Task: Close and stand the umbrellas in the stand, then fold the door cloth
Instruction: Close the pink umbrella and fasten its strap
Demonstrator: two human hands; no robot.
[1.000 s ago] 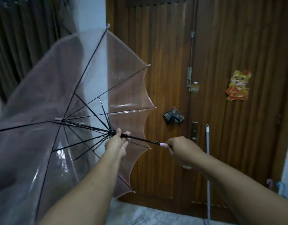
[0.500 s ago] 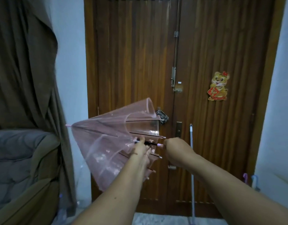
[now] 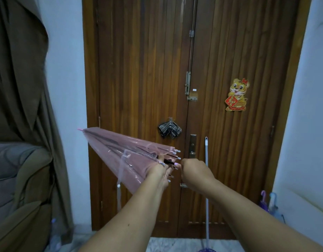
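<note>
Pink umbrella (image 3: 120, 153) collapsed, tip toward ten o'clock; my left hand (image 3: 161, 170) grips its ribs, my right hand (image 3: 193, 171) closes on the handle

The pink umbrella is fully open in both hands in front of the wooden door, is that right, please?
Not quite: the head view shows the pink umbrella folded shut, not open. Left hand and right hand do hold it before the wooden door.

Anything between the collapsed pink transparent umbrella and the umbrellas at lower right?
Partly. The pink transparent umbrella is held by the left hand and right hand. The white mop pole leaning on the door stands between it and the stored umbrellas; the stand itself is hidden.
</note>
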